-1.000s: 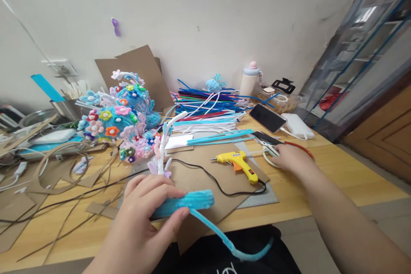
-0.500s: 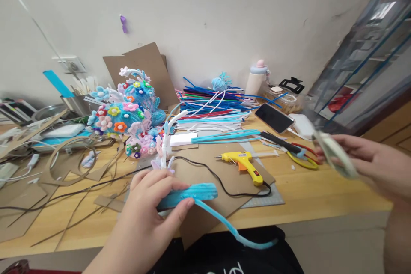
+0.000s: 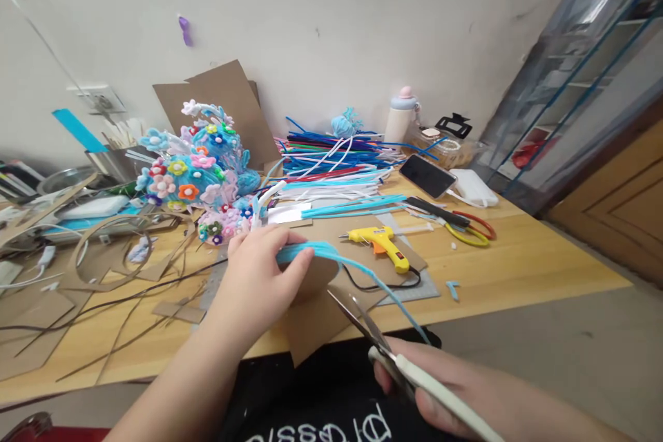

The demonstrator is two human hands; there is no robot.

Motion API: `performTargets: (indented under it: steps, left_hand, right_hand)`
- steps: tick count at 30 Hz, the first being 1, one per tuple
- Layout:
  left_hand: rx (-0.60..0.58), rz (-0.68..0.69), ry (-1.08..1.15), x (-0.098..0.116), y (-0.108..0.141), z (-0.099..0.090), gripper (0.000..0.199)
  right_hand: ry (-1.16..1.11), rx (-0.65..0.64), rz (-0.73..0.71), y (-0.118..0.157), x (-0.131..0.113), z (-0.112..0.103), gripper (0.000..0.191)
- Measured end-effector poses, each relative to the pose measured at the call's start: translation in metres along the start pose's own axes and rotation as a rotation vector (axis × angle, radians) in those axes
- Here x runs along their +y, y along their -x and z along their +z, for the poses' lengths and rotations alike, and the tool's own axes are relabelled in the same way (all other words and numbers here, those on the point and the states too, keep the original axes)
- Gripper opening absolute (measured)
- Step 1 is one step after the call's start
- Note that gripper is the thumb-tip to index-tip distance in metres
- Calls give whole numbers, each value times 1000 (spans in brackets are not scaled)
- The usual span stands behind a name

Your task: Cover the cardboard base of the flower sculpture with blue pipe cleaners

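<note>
My left hand (image 3: 262, 283) pinches a cardboard piece covered in light-blue pipe cleaner (image 3: 315, 251), near the middle of the view. One loose blue strand (image 3: 391, 293) trails from it down to the right. At the lower right, my right hand (image 3: 409, 380) grips white-handled scissors (image 3: 427, 383) with the blades parted, pointing up and left below the strand. Behind my left hand stands a white pipe-cleaner stem (image 3: 266, 199). The yellow glue gun (image 3: 380, 242) lies on cardboard beyond the scissors.
Colourful pipe-cleaner flowers (image 3: 194, 169) stand at the left back, beside bundled pipe cleaners (image 3: 331, 159). Black-jawed pliers (image 3: 445, 217), a phone (image 3: 427, 176) and a bottle (image 3: 401, 117) are on the right. Cardboard scraps (image 3: 41, 318) and a black cable (image 3: 129, 297) cover the left.
My right hand has come in from the right with the scissors to below the strand. The blue-covered piece is raised and turned. A small blue scrap now lies on the table's right side.
</note>
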State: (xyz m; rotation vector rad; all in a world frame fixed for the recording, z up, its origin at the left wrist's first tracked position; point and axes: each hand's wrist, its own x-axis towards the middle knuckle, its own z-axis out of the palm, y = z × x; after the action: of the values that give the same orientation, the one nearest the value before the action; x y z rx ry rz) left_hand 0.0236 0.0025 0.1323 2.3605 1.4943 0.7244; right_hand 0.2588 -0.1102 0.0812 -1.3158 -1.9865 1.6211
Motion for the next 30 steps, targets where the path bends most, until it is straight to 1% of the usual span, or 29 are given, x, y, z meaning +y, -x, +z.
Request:
performTargets:
  steps: [2,3,5,7,10,14,19,23,25,30]
  left_hand:
    - [-7,-16,0,1,-3,0,18]
    - [-11,-24,1,2,-3,0,19]
    - [-17,-42,4,3,-3,-2,20]
    - [-20,-62,4,4,-2,-2,21]
    - [-32,-87,-6,4,-2,-3,22]
    - [-57,-84,-5,4,-2,-4,24]
    - [-105,-29,23,5,5,-6,25]
    - [-93,-20,11,6,14,-3,25]
    - [-74,-26,-3,6,18,-1,24]
    - [-50,-13,-25,11,25,4,21]
  right_hand:
    - [-22,36,-18,-2,3,7,50]
    - [-38,73,-4,-4,4,11,48]
    - [-22,207,44,-9,2,17,39]
    - [49,336,105,-16,-3,20,31]
    - [189,458,190,-29,-9,21,21]
    - [313,575,213,-51,-10,24,28]
    - [358,624,133,-70,-19,32,26]
    - [382,637,56,-78,-25,34,32]
    - [407,659,62,-81,-26,35,35]
    - [494,712,139,-85,-29,35,39]
